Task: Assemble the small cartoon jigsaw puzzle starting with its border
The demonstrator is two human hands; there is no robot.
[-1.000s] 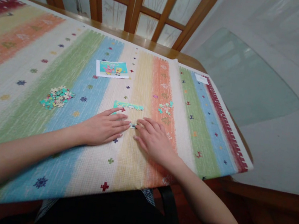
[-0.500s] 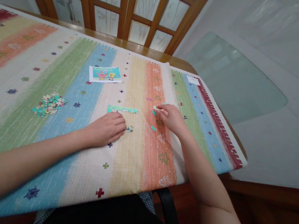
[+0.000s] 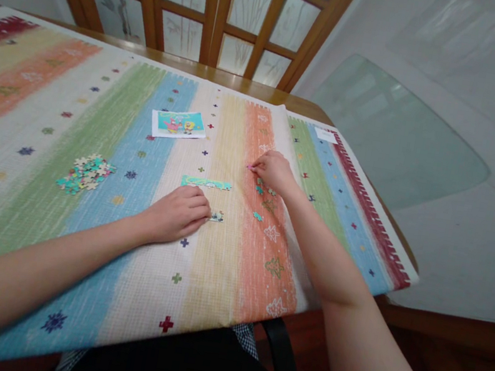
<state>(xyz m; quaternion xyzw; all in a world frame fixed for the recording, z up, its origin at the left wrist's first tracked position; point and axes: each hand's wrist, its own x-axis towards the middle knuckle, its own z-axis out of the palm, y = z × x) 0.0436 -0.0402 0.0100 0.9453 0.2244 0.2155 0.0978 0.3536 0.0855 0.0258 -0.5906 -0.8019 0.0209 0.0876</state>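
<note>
My left hand [image 3: 178,215] rests on the striped cloth with fingers curled, its fingertips touching a small joined bit of puzzle [image 3: 217,216]. Just beyond it lies a teal strip of assembled pieces [image 3: 207,183]. My right hand [image 3: 272,171] reaches over the orange stripe, fingers pinched together at a small group of loose pieces [image 3: 262,189]; what they pinch is too small to name. A single teal piece [image 3: 258,216] lies nearer to me. A larger heap of loose pieces [image 3: 85,173] sits on the green stripe at left.
A reference picture card [image 3: 179,123] lies on the blue stripe further back. A small white label [image 3: 325,134] sits near the cloth's far right corner. The table edge [image 3: 371,197] runs along the right, with a glass sheet [image 3: 393,134] on the floor beyond. Wooden lattice doors [image 3: 220,10] stand behind.
My right hand left the small joined bit by my left hand and moved up and right to the loose pieces on the orange stripe. My left hand curled and stayed put.
</note>
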